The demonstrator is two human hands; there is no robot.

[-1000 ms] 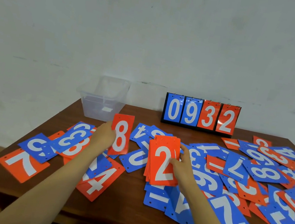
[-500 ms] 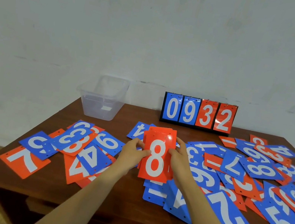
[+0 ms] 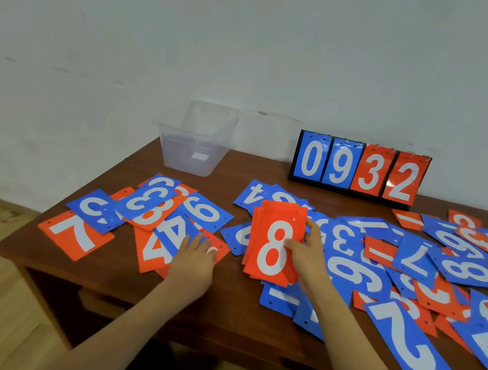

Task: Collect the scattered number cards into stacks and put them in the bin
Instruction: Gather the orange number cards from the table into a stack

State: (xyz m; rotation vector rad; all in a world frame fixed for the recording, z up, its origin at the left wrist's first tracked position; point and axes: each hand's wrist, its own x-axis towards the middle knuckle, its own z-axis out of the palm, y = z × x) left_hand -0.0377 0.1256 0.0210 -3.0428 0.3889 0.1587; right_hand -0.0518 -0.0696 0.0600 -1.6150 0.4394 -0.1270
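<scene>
Right fingers (image 3: 314, 229): curled round the right edge of a stack of red cards (image 3: 274, 245), thumb lying on the face beside the white 8, the other fingers behind; a firm pinch, not spread.
Right hand (image 3: 310, 254): carries the stack tilted up toward the camera, above the scattered cards in the middle of the table.
Red stack: several red cards fanned slightly at the left edge, the 8 on top, upright to the viewer.
Left fingers (image 3: 194, 241): loosely spread and laid flat, palm down; the tips rest on a red card (image 3: 219, 250) at the right edge of the left-hand pile. Whether they grip it cannot be told.
Left hand (image 3: 193, 260): low over the table, apart from the stack, forearm reaching in from the near edge.
Left pile (image 3: 148, 210): blue and red cards overlapping, showing 3, 4, 9 and 7, some upside down.
Right spread (image 3: 414, 278): a wide scatter of blue and red cards covering the right half of the table, with a large blue 2 (image 3: 409, 345) nearest the camera.
Bin (image 3: 195, 141): clear plastic, at the far left corner of the table against the wall, well apart from both hands; no cards visible in it.
Scoreboard (image 3: 358, 170): upright flip stand at the back, reading 0 9 3 2.
Table (image 3: 231, 312): dark brown wood, bare strip along the near edge.
</scene>
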